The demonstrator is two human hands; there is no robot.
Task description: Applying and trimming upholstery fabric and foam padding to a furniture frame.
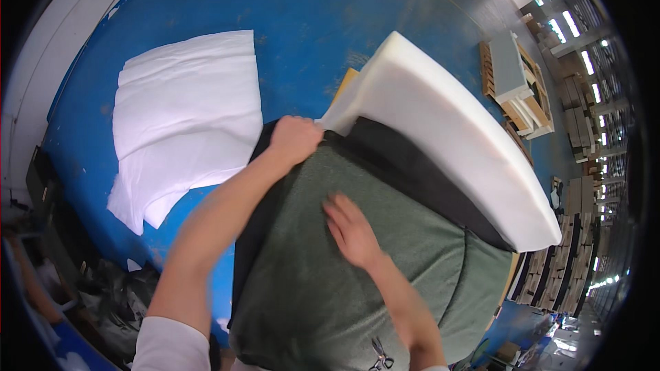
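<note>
A dark green fabric cover [405,247] with black edging is drawn over the near part of a large block in front of me. From its far side a thick white foam pad [447,117] sticks out, uncovered. My left hand [295,139] is closed on the cover's black edge at the far left corner, next to the foam. Flat on the green fabric lies my right hand [352,230], fingers stretched out and slightly blurred, holding nothing. A pair of scissors [380,355] rests on the fabric near my right forearm.
White padding sheets [189,110] lie on the blue floor [295,14] to the left. Dark bundled material [117,302] sits at the lower left. A wooden crate with pale panels [522,89] stands at the far right, and stacked boards [557,261] are nearer on that side.
</note>
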